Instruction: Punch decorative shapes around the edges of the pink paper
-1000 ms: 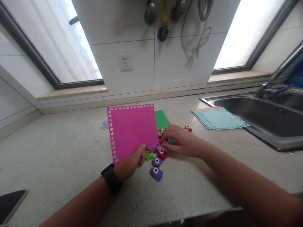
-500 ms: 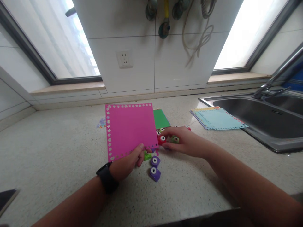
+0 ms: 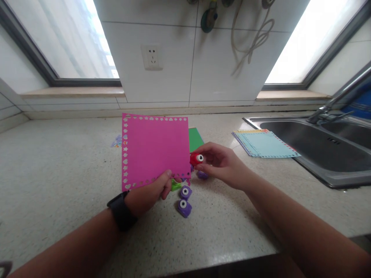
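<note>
Your left hand (image 3: 149, 193) pinches the lower edge of the pink paper sheet (image 3: 155, 150), holding it tilted up above the counter (image 3: 58, 173). Your right hand (image 3: 222, 164) grips a red paper punch (image 3: 197, 158) just beside the sheet's right edge. Below the sheet, two purple punches (image 3: 184, 200) and a green punch (image 3: 175, 185) lie on the counter. Right of the sheet, well apart, a stack of coloured sheets (image 3: 265, 143) lies near the sink (image 3: 319, 146).

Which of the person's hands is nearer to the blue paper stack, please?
Right. The right hand holds a red punch just left of the blue paper stack; the left hand is farther off, gripping the pink sheet.
</note>
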`<state>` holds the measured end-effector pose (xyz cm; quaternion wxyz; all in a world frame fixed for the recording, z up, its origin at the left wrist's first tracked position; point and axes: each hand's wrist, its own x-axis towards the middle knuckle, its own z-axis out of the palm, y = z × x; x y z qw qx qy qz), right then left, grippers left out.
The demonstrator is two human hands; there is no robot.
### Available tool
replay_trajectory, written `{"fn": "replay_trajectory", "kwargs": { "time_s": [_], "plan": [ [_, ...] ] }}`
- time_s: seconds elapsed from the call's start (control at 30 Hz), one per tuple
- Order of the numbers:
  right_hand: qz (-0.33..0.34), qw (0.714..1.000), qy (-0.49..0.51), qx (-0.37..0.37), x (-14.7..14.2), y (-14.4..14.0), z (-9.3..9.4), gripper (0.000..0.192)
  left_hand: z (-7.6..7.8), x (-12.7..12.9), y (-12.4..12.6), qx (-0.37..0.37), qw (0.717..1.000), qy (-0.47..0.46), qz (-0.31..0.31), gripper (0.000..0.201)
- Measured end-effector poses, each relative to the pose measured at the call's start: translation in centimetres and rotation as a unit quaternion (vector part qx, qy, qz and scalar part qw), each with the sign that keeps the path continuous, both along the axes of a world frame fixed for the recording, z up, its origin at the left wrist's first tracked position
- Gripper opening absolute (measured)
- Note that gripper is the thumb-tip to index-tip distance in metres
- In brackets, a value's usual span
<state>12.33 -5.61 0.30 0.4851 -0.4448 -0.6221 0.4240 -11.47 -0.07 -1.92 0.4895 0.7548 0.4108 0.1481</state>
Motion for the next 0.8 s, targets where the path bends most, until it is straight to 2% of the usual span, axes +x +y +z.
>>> {"fn": "replay_trajectory", "kwargs": {
  "time_s": [0.4, 0.8],
  "plan": [
    [0.011, 1.000, -0.006, 0.008, -0.37, 0.18, -0.33, 0.033, 0.13, 0.17, -0.09, 0.010, 1.000, 0.005, 0.009, 0.059],
    [0.060, 0.991, 0.068, -0.101, -0.63, 0.60, -0.93, 0.032, 0.11, 0.33, 0.00, 0.000, 1.000, 0.025, -0.003, 0.057]
  ]
}}
